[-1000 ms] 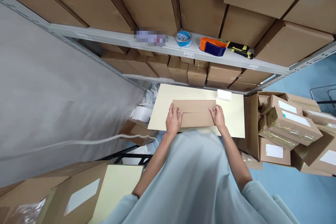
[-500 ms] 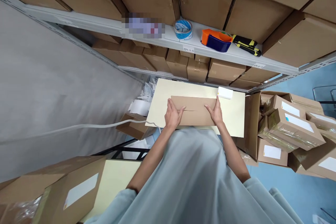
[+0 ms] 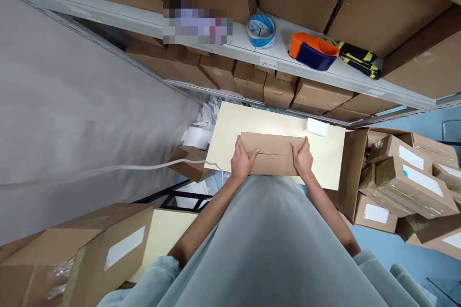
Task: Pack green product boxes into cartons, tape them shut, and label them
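A brown cardboard box lies on the pale yellow tabletop, its two top flaps meeting along a middle seam. My left hand grips the box's left end, with the thumb on top near the seam. At the right end my right hand holds the box in the same way, thumb on the flap. The undersides of both hands are hidden. Behind the box, toward the back right of the tabletop, sits a small white box.
On the shelf above are a blue tape roll, an orange and blue tape dispenser and black-yellow cutters. Packed cartons stand right; a large carton is lower left. A white cable crosses from the left.
The camera view has shifted slightly, so the shelf looks nearer. The flaps lie flatter along the seam, and both hands still hold the box ends.
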A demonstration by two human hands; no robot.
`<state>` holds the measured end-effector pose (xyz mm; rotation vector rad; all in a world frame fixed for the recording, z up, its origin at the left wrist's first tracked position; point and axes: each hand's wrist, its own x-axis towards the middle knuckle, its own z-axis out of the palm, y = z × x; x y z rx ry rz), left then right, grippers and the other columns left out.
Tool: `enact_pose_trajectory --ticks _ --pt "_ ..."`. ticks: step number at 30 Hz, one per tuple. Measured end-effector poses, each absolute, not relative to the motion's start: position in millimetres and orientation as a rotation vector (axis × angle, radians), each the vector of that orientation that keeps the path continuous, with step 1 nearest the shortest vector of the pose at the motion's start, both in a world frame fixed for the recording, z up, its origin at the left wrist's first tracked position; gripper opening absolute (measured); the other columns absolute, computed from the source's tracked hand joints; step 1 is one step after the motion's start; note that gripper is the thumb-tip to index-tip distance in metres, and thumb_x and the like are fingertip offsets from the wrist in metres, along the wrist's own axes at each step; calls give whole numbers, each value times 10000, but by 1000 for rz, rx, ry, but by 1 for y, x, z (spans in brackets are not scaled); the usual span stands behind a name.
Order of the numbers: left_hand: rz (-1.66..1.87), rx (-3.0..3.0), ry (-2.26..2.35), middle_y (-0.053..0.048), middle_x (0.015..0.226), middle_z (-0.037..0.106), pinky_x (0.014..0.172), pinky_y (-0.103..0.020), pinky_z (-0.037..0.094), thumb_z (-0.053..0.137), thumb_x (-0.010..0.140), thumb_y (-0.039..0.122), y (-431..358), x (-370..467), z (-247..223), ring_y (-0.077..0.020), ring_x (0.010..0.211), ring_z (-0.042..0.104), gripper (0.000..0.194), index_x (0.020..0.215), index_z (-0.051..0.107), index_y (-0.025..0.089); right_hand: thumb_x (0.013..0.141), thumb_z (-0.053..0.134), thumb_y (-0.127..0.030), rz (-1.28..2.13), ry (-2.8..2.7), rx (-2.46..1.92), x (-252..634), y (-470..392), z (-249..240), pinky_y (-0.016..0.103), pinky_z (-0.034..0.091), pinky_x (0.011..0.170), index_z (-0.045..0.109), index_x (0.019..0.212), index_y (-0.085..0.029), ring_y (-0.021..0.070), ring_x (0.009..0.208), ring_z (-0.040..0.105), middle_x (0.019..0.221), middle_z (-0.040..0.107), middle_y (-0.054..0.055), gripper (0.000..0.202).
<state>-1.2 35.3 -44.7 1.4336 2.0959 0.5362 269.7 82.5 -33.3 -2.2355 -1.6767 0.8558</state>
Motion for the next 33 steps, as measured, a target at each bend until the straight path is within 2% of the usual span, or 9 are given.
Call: enact_pose_trajectory --ticks 5,10,16,19,23,28,33 --pt "548 1455 2093 -277 1819 342 1206 -535 563 497 1041 795 33 -2 -45 -433 1626 476 1096 1797 155 80 1056 307 -852 821 -1664 -2257 269 80 -32 537 578 1023 343 1714 -138 450 1247 744 1647 558 296 972" --pt "558 1458 2056 -300 1800 363 1190 -561 570 483 1054 776 32 -4 -43 -453 1617 481 1081 1784 167 43 1042 268 -893 834 -1604 -2358 265 81 -25 535 580 999 386 1679 -144 436 1147 784 1401 741 282 990" --pt "650 1346 1926 -261 1776 432 1203 -535 558 685 1010 667 50 -18 -41 -419 1607 512 1031 1781 238 149 1066 241 -856 802 -1568 -2499 253 82 -10 522 579 968 443 1597 -124 427 1102 792 1231 804 269 926" --pt "661 1190 1875 -257 1725 515 1216 -501 547 803 945 623 66 -30 -41 -393 1543 596 1085 1768 278 148 1084 243 -817 783 -1536 -2538 244 81 -6 509 576 958 476 1546 -114 426 1101 789 1217 805 277 873" --pt "676 1105 1818 -209 1552 704 1192 -506 572 821 951 568 70 -45 -40 -362 1408 713 932 1699 440 162 1086 223 -807 754 -1507 -2537 235 70 -7 486 573 935 485 1536 -99 421 1091 789 1214 805 280 879" --pt "854 1204 1789 -151 1635 650 1282 -509 515 870 914 517 26 -55 -48 -338 1512 638 921 1696 477 230 1067 217 -839 635 -1445 -2477 230 22 -19 452 571 910 436 1601 -96 399 1049 798 1216 810 246 940" --pt "947 1224 1741 -156 1694 589 1315 -507 487 909 871 464 -22 -63 -61 -343 1544 605 986 1715 452 239 1059 257 -779 472 -1392 -2424 227 -39 -34 503 597 935 421 1610 -88 425 1131 785 1399 739 286 899"
